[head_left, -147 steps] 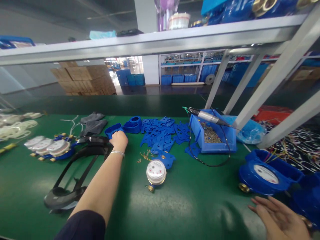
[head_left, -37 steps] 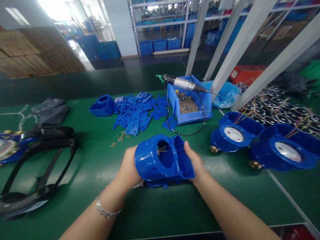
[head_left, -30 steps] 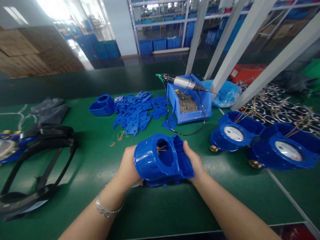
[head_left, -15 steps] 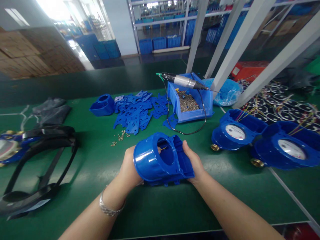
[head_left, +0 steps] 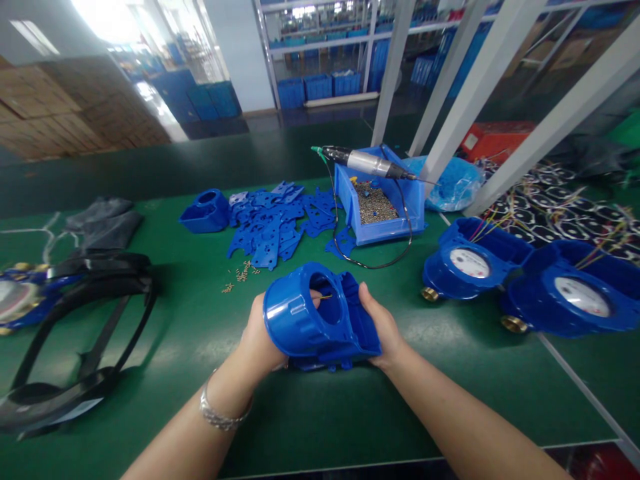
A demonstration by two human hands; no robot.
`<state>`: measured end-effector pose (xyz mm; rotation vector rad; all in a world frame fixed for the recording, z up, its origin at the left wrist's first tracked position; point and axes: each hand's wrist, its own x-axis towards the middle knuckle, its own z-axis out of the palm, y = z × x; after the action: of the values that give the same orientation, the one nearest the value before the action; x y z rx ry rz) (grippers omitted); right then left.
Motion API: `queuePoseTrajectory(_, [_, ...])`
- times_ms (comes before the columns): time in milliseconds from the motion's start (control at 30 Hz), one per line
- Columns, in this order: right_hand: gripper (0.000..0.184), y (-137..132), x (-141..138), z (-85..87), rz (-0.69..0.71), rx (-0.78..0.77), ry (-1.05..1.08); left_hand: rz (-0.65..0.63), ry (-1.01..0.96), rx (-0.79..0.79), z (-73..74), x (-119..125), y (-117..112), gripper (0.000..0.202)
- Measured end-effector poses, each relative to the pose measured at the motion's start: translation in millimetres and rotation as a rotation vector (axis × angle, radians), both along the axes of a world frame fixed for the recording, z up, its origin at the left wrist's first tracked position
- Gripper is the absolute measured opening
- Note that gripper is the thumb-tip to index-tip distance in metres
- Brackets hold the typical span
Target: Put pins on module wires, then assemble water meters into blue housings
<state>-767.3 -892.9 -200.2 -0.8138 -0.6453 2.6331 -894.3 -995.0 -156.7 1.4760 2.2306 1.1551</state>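
A glossy blue plastic meter housing (head_left: 295, 313) with a round opening is held tilted above the green table, between both hands. My left hand (head_left: 260, 337) is closed around its left side, and a fingertip shows through the opening beside a thin brass-coloured pin or wire. On the other side my right hand (head_left: 383, 330) grips the housing's box-shaped end, thumb on the rim. Most fingers of both hands are hidden behind the housing. Just beyond lie small brass screws (head_left: 243, 272) and a pile of flat blue plates (head_left: 273, 223).
An electric screwdriver (head_left: 367, 162) rests across a blue bin (head_left: 385, 230) of small metal screws. Two blue meters, one nearer (head_left: 455, 263) and one farther right (head_left: 565, 300), stand at the right. At the left are a black strapped frame (head_left: 140, 320) and another blue housing (head_left: 205, 217).
Both hands and the housing have shifted slightly left. The housing has turned a little, and the fingertip inside its opening shows more clearly.
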Motion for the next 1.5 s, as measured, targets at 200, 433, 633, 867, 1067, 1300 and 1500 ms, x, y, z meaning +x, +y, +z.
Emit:
queuePoseTrajectory(200, [0.035,0,-1,4.7,-0.057,-0.023,-0.008,-0.063,0.045,0.036,-3.8,-6,1,0.018])
queuePoseTrajectory(433, [0.034,-2,-1,4.9,-0.061,-0.026,0.021,0.11,-0.149,0.118,0.7,4,4,0.009])
queuePoseTrajectory(633, [0.038,-2,-1,3.6,-0.043,-0.003,0.044,0.139,-0.109,0.1,-2.1,4,3,0.015])
queuePoseTrajectory(867, [0.041,-3,-1,3.2,-0.042,0.015,0.049,0.097,-0.089,0.066,0.3,4,2,0.015])
queuePoseTrajectory(1067, [0.039,-3,-1,4.5,-0.046,0.036,0.062,0.033,-0.175,0.06,-1.8,2,1,0.013])
queuePoseTrajectory(1300, [0.038,-3,-1,3.0,-0.093,0.073,-0.051,0.051,-0.31,0.095,-1.2,4,4,0.01])
queuePoseTrajectory(1500, [0.038,-2,-3,10.1,-0.111,0.092,-0.045,-0.142,-0.048,0.013,1.0,-14,-1,0.019])
